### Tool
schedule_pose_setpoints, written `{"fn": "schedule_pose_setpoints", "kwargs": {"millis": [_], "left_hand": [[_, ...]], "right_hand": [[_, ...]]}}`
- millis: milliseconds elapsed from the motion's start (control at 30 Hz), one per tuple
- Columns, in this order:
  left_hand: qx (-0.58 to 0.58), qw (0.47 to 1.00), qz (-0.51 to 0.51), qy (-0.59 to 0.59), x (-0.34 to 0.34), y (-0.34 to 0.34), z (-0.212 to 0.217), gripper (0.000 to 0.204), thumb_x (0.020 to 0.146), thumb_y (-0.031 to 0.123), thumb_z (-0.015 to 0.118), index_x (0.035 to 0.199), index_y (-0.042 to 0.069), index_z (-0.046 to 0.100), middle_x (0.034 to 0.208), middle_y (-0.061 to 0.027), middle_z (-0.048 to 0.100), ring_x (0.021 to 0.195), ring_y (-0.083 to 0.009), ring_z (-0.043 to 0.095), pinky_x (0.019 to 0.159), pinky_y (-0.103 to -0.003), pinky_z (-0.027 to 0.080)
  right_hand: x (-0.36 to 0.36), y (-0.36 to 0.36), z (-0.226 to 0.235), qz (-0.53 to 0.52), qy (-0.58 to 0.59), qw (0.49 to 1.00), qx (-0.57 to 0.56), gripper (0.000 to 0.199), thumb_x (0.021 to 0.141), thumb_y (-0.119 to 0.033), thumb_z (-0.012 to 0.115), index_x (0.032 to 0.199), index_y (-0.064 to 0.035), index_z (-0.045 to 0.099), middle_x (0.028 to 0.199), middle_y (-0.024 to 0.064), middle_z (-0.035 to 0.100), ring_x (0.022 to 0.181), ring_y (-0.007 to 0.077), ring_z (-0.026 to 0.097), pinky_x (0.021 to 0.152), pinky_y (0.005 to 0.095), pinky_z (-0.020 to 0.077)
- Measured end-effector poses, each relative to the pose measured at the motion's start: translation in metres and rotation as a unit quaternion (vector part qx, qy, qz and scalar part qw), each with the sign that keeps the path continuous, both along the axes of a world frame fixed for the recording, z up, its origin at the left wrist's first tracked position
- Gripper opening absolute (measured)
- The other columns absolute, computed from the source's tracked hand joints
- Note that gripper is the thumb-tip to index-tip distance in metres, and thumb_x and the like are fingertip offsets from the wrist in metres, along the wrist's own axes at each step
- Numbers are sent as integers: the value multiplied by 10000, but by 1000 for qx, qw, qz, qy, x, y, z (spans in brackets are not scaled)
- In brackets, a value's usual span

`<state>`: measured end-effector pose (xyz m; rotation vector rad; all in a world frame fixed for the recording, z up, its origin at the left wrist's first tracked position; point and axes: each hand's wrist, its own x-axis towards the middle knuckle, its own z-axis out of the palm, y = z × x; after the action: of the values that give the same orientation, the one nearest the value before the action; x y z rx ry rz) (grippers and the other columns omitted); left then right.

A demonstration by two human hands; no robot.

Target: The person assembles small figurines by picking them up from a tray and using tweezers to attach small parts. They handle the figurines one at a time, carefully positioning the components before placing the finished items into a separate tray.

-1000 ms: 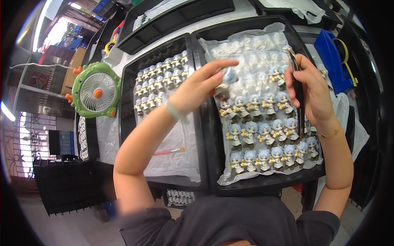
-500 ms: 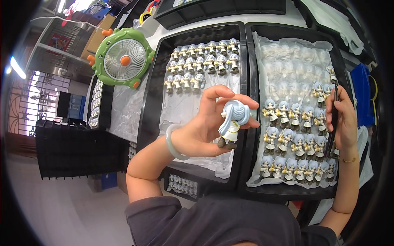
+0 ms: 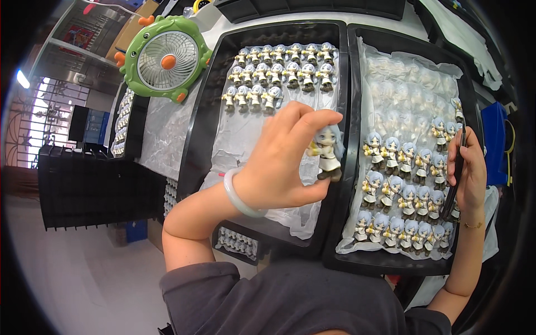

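A figurine (image 3: 328,154) stands upright mid-frame, pinched head to foot between finger and thumb of the left grip (image 3: 283,159); far right, the right grip (image 3: 472,170) clasps a dark tool (image 3: 455,176).

The left grip (image 3: 282,159) covers the left edge of the held figurine (image 3: 328,153), whose face is softly blurred. Beside the wrist, a red strip (image 3: 222,176) shows only in part, the rest hidden by the arm. In the right tray (image 3: 385,265), a pale sheet (image 3: 453,70) veils the upper rows of figures, whose details are too hazy to tell. The right grip (image 3: 470,173) hides some figures by the tray's right side; the tip of its dark slender tool (image 3: 454,173) is too fine to tell. The top edge cuts off the rear black tray (image 3: 312,10); the lower edge, the dark shirt (image 3: 296,301).
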<state>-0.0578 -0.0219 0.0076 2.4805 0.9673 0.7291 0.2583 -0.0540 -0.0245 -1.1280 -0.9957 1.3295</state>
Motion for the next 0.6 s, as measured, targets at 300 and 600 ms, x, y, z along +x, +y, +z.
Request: {"fn": "schedule_pose_setpoints", "kwargs": {"millis": [300, 600], "left_hand": [[84, 990, 56, 94, -1, -3, 3, 645, 469, 239, 696, 1059, 69, 497, 778, -75, 384, 715, -224, 398, 669, -301, 288], [-67, 984, 120, -117, -33, 50, 3, 572, 600, 250, 675, 1100, 63, 467, 967, -80, 528, 870, -178, 503, 780, -295, 401]], "right_hand": [[0, 1, -3, 8, -10, 1000, -1, 129, 843, -163, 399, 883, -41, 411, 711, 23, 451, 496, 25, 431, 368, 130, 342], [0, -1, -1, 6, -7, 1000, -6, 123, 834, -164, 406, 878, -49, 412, 705, 18, 455, 496, 24, 431, 373, 134, 344]]}}
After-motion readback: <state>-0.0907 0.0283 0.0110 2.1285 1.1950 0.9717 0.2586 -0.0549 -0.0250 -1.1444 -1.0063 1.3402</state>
